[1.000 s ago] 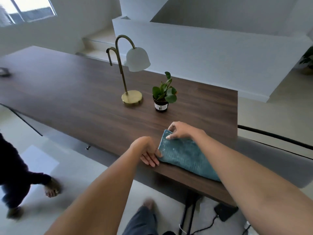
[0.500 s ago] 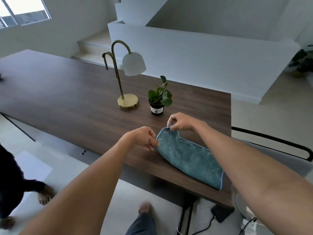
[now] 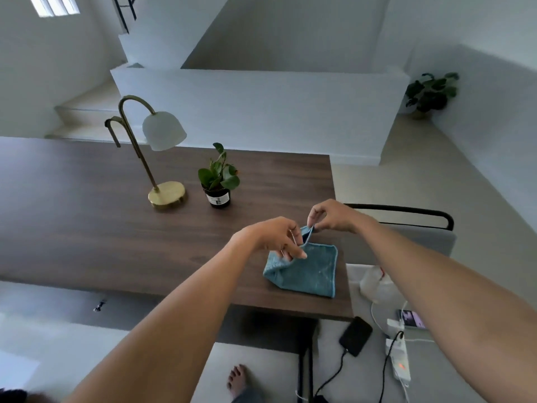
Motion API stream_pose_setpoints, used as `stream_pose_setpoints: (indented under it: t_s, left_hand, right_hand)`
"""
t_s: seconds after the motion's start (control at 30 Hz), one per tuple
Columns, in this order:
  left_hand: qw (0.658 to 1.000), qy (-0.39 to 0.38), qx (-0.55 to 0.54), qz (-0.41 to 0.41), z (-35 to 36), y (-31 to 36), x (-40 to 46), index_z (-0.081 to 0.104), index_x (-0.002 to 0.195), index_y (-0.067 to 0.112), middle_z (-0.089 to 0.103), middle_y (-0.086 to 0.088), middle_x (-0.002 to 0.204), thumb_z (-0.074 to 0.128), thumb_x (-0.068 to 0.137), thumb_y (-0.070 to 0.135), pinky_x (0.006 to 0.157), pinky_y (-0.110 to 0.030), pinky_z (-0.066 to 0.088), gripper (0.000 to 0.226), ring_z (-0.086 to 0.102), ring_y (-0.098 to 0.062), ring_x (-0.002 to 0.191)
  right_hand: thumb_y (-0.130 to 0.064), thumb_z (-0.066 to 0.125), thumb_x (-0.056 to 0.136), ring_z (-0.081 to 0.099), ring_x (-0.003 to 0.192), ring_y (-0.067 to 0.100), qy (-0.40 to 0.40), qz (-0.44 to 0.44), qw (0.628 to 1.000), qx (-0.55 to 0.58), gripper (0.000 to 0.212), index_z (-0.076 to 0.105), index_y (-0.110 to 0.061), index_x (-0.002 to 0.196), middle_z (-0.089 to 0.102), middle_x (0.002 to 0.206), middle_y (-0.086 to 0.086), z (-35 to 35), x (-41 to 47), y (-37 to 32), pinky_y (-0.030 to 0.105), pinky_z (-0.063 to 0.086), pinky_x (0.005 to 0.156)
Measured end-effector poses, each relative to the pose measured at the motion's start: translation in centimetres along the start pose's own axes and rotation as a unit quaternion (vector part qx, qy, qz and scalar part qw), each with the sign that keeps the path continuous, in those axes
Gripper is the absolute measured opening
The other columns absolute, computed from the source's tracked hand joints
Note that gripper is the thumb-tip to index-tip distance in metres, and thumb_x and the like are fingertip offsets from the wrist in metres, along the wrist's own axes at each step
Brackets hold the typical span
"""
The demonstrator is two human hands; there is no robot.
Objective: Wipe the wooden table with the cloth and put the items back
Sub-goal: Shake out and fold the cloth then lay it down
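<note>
Right hand (image 3: 334, 215) and left hand (image 3: 279, 237) pinch cloth (image 3: 308, 271) corners above table (image 3: 116, 234)

The wooden table (image 3: 87, 228) offers its widest bare run on the left, from the near edge back to the far edge, with nothing standing on it there. Toward the middle, the brass lamp (image 3: 162, 170) rises tall, its arched neck and white shade overhanging the surface, and the potted plant (image 3: 219, 184) stands just beside its base on the right; the gap between them is narrow. Right of the plant, a bare strip runs to the table's right end. The blue cloth (image 3: 305, 271) lies near the front right corner, with both hands over its far edge. Beyond that corner a chair (image 3: 406, 228) stands close against the table's end.
</note>
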State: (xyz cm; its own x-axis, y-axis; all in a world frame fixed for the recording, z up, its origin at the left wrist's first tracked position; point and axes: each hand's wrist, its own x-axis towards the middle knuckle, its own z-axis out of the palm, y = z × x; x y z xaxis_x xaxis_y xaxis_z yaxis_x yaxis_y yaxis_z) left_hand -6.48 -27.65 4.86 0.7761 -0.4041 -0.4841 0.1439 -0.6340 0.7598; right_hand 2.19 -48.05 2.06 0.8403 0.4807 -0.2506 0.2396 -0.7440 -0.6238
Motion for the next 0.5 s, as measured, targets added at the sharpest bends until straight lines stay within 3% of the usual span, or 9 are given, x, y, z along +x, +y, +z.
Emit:
stream_pose_setpoints:
  t_s: [0.1,0.27,0.4,0.5]
  left_hand:
    - [0.998,-0.022,0.057,0.01,2.9,0.9,1.4,0.063,0.1,0.011,0.071,-0.004,0.084,0.084,0.078,0.019,0.074,-0.032,0.056,0.032,0.067,-0.015,0.071]
    - [0.992,-0.008,0.127,0.027,7.1,0.7,3.1,0.064,0.104,0.01,0.067,0.001,0.09,0.079,0.082,0.02,0.062,-0.02,0.047,0.028,0.063,-0.011,0.075]
    - [0.986,0.003,0.161,0.04,9.6,-0.3,3.6,0.07,0.099,0.013,0.066,0.001,0.1,0.079,0.08,0.017,0.086,-0.031,0.051,0.021,0.061,-0.016,0.094]
    - [0.986,0.015,0.153,0.065,10.6,-0.5,3.6,0.07,0.1,0.011,0.066,0.002,0.097,0.073,0.085,0.014,0.09,-0.033,0.052,0.016,0.061,-0.014,0.093]
  right_hand:
    - [0.002,0.076,0.078,0.073,0.093,0.021,0.007,0.031,0.999,-0.026,0.026,0.075,-0.024,0.078,0.077,0.093,0.004,0.5,-1.9,1.8,0.041,0.059,0.091]
    - [0.004,0.068,0.084,0.068,0.098,0.016,0.014,0.067,0.996,-0.051,0.025,0.073,-0.021,0.083,0.074,0.1,0.002,1.8,-4.1,3.6,0.028,0.056,0.083]
    - [0.003,0.055,0.088,0.061,0.088,0.009,0.018,0.085,0.994,-0.061,0.029,0.075,-0.018,0.085,0.064,0.091,-0.008,2.6,-5.0,4.1,0.029,0.051,0.087]
    - [-0.002,0.054,0.092,0.058,0.083,0.011,0.032,0.088,0.994,-0.059,0.025,0.077,-0.012,0.09,0.06,0.085,-0.01,3.0,-4.9,4.1,0.027,0.044,0.082]
